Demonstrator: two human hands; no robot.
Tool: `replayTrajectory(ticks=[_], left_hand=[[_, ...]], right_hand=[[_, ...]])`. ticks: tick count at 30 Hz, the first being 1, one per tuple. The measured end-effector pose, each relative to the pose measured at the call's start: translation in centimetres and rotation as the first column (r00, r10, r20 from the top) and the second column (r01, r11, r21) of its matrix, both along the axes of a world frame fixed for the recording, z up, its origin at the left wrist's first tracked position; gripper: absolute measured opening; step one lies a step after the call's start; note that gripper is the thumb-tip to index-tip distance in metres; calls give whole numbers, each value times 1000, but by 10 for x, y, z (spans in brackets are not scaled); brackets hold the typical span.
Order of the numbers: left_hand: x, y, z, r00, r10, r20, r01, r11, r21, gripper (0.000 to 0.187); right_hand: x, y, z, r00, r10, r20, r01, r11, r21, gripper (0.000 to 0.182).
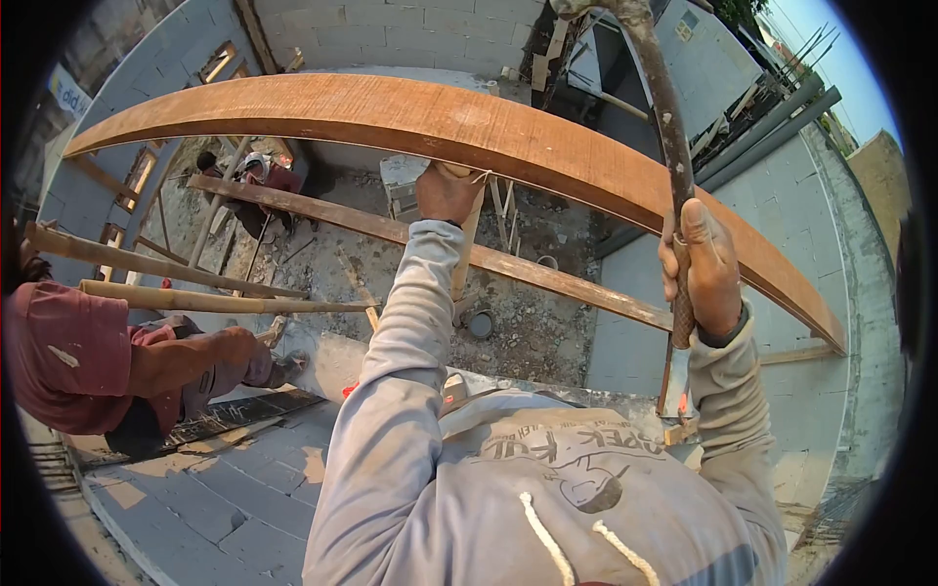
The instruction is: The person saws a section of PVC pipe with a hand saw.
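My left hand [447, 193] is closed round the top of an upright wooden post [469, 239], right under a long orange-brown wooden beam [469, 117]. The beam spans the view and looks curved through the wide lens. In my right hand [711, 262] is a hammer [667, 117], its worn dark shaft pointing up past the beam. The hammer's head is partly cut off by the top edge. Below the beam, a narrower weathered plank [557, 278] runs across, passing behind my left wrist.
A person in a red shirt [73, 356] is close on the left by two bamboo poles [195, 298]. Another person [269, 181] crouches lower down on the rubble floor [528, 332]. Grey block walls [391, 34] surround the drop. Grey pipes [772, 127] lie at right.
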State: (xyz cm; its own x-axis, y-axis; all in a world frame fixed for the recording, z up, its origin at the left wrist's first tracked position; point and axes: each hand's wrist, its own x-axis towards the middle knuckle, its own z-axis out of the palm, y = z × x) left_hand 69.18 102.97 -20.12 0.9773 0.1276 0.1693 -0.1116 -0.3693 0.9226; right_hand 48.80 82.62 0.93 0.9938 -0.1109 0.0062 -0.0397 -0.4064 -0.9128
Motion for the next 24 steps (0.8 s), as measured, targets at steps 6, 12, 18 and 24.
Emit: replayTrajectory(ticks=[6, 12, 18, 24], left_hand=[[6, 1, -7, 997, 6, 82, -9, 999, 43, 59], [0, 0, -1, 995, 33, 90, -39, 998, 56, 57], [-9, -7, 15, 990, 61, 126, -60, 998, -17, 64], [-3, -25, -7, 932, 203, 301, -161, 974, -156, 67]], right_hand=[[-38, -34, -47, 927, -184, 328, 127, 974, 188, 33], [-107, -76, -150, 946, -294, -137, 319, 920, 229, 34], [-191, -121, -320, 733, -438, -520, 254, 886, -388, 41], [-295, -196, -472, 551, -454, -700, 72, 861, -503, 50]])
